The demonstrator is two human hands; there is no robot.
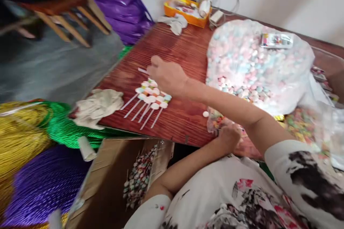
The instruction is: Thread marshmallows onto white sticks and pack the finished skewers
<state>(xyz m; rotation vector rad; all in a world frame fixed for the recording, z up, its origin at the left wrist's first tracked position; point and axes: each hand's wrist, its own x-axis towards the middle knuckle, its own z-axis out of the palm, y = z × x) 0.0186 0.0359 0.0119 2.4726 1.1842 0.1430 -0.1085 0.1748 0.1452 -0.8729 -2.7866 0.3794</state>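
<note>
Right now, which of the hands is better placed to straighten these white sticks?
Probably the right hand: it is right beside the round pieces on those sticks, while the left hand is farther away, near the small bag.

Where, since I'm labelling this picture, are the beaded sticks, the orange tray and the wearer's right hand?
Beaded sticks [152, 98]: head view, on a white bead mid-cluster.
Orange tray [188, 18]: head view, on its front wall.
Right hand [168, 76]: head view, on its back.

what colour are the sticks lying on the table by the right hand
The sticks are white, seen best in the head view.
</note>
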